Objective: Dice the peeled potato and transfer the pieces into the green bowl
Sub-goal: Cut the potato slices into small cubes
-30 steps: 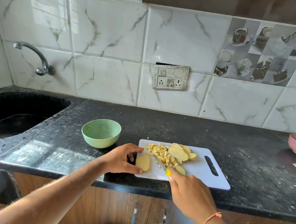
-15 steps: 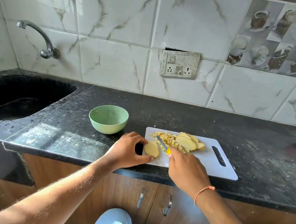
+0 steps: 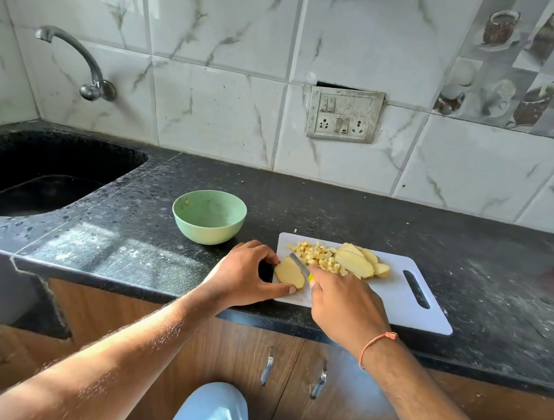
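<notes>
Green bowl [image 3: 209, 216] beside board [image 3: 424, 314]; left fingers [image 3: 286, 289] pinch slice [image 3: 289, 276], right fingers [image 3: 321, 281] grip knife [image 3: 299, 264].

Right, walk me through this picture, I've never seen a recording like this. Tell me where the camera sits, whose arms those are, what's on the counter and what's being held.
There is no machine here. The camera sits on a person's head and looks forward and down, so the two bare arms are the wearer's own.

On the black counter lies a white cutting board. It carries a heap of potato cubes and a few potato slices. A green bowl stands left of the board, with almost nothing in it. A sink is at far left.

The left hand pinches one potato slice flat on the board. The right hand has its grip on a small knife, blade beside that slice.
</notes>
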A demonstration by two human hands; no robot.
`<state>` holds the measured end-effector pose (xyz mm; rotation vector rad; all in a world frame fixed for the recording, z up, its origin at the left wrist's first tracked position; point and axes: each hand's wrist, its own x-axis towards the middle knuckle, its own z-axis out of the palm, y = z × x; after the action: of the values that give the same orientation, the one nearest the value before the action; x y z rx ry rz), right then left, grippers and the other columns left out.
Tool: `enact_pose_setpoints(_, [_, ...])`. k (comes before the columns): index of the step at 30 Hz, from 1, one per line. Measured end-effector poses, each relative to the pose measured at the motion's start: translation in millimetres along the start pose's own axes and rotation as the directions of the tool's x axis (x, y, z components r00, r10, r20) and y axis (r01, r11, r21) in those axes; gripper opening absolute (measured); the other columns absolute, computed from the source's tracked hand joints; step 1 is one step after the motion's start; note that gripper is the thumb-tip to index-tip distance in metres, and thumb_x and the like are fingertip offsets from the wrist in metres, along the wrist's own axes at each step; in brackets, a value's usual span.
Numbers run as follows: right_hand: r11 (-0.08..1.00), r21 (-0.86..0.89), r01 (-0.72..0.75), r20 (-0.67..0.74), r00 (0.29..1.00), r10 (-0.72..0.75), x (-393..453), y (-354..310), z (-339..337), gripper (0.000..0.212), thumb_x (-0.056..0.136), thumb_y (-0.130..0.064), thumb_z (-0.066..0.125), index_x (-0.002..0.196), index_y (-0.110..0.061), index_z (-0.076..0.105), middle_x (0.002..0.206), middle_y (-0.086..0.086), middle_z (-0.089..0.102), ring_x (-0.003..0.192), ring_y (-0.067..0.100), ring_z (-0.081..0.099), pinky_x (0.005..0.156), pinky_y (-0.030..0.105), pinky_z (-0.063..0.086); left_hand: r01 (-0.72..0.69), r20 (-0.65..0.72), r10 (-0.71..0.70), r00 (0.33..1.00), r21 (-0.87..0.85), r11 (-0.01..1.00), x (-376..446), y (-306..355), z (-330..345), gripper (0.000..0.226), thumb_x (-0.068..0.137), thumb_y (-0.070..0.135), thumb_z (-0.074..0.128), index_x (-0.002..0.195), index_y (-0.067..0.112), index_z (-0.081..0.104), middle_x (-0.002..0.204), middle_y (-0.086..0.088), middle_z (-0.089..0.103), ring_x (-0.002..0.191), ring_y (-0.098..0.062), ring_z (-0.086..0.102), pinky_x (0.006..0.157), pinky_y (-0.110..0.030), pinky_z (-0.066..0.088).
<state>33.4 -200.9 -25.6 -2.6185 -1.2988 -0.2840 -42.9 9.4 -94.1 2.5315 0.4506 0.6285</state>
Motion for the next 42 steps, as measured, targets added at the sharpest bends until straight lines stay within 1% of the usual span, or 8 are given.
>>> enact_pose_setpoints(6, [0.994, -0.101, 0.039, 0.034, 0.999, -0.036, 5, -7, 3, 0.049, 0.105, -0.028, 0.045, 0.153, -0.033, 0.043, 0.107, 0.003, 0.07, 0.093, 0.025, 0.063, 0.065, 0.032, 0.037, 0.007, 0.001, -0.007, 1.0, -0.026, 1.0, 2, -2, -1, 0.068, 0.06, 0.082, 0.08, 0.11, 0.036, 0.069, 0.105, 0.023, 0.06, 0.1, 0.0, 0.055, 0.09, -0.024, 0.052])
enact_pose_setpoints(10, [0.986, -0.157, 0.053, 0.072, 0.997, -0.043, 14, -12, 2, 0.047, 0.102, -0.023, 0.046, 0.148, -0.029, 0.048, 0.1, 0.005, 0.069, 0.077, 0.025, 0.047, 0.061, 0.033, 0.035, 0.017, 0.017, -0.016, 1.0, -0.052, 0.999, 3, -3, -1, 0.065, 0.06, 0.079, 0.081, 0.107, 0.037, 0.071, 0.103, 0.021, 0.062, 0.098, 0.001, 0.055, 0.087, -0.024, 0.05])
enact_pose_setpoints(15, [0.982, -0.177, 0.067, 0.151, 0.988, -0.04, 16, -14, 0, 0.059, 0.1, -0.017, 0.046, 0.158, -0.026, 0.036, 0.102, 0.008, 0.067, 0.083, 0.027, 0.052, 0.064, 0.035, 0.038, 0.043, 0.012, -0.042, 0.999, -0.055, 0.998, 4, -2, -1, 0.061, 0.06, 0.076, 0.085, 0.104, 0.037, 0.072, 0.1, 0.02, 0.064, 0.095, 0.001, 0.056, 0.084, -0.023, 0.05])
enact_pose_setpoints(21, [0.988, -0.106, 0.111, 0.175, 0.98, -0.091, -6, -5, 0, 0.067, 0.096, -0.006, 0.043, 0.16, -0.023, 0.031, 0.072, -0.002, 0.04, 0.071, 0.023, 0.044, 0.049, 0.03, 0.026, 0.063, 0.016, -0.063, 0.998, -0.061, 0.996, 4, 3, -3, 0.06, 0.061, 0.073, 0.088, 0.105, 0.035, 0.074, 0.1, 0.019, 0.066, 0.095, 0.001, 0.058, 0.082, -0.022, 0.05])
enact_pose_setpoints(28, [0.996, -0.022, 0.084, 0.161, 0.984, -0.08, -45, 7, -8, 0.057, 0.106, -0.016, 0.042, 0.16, -0.028, 0.029, 0.081, -0.001, 0.049, 0.065, 0.014, 0.043, 0.047, 0.026, 0.023, 0.077, 0.031, -0.075, 0.997, -0.062, 0.995, 2, 6, -6, 0.06, 0.061, 0.073, 0.088, 0.104, 0.035, 0.073, 0.101, 0.019, 0.067, 0.095, 0.0, 0.059, 0.082, -0.025, 0.053])
enact_pose_setpoints(33, [0.996, -0.029, 0.085, 0.181, 0.98, -0.079, -61, 12, -16, 0.056, 0.108, -0.019, 0.039, 0.161, -0.029, 0.023, 0.074, -0.003, 0.054, 0.061, 0.01, 0.048, 0.048, 0.027, 0.035, 0.087, 0.036, -0.084, 0.996, -0.069, 0.994, 2, 7, -7, 0.06, 0.06, 0.074, 0.089, 0.103, 0.035, 0.073, 0.101, 0.019, 0.067, 0.095, 0.001, 0.06, 0.083, -0.026, 0.055])
enact_pose_setpoints(39, [0.997, -0.036, 0.072, 0.115, 0.991, -0.067, -66, 11, -32, 0.053, 0.106, -0.02, 0.038, 0.158, -0.029, 0.032, 0.069, -0.009, 0.042, 0.054, 0.006, 0.036, 0.045, 0.022, 0.025, 0.096, 0.04, -0.093, 0.995, -0.079, 0.992, 3, 6, -8, 0.061, 0.057, 0.074, 0.09, 0.102, 0.035, 0.075, 0.099, 0.02, 0.068, 0.092, 0.002, 0.061, 0.077, -0.021, 0.052])
enact_pose_setpoints(42, [0.998, -0.004, 0.057, 0.059, 0.997, -0.056, -53, 7, -36, 0.052, 0.107, -0.02, 0.04, 0.158, -0.031, 0.035, 0.081, -0.005, 0.058, 0.062, 0.01, 0.043, 0.05, 0.021, 0.03, 0.088, 0.04, -0.085, 0.996, -0.084, 0.993, 3, 4, -8, 0.061, 0.056, 0.074, 0.09, 0.1, 0.035, 0.076, 0.097, 0.019, 0.069, 0.09, 0.001, 0.062, 0.076, -0.021, 0.053])
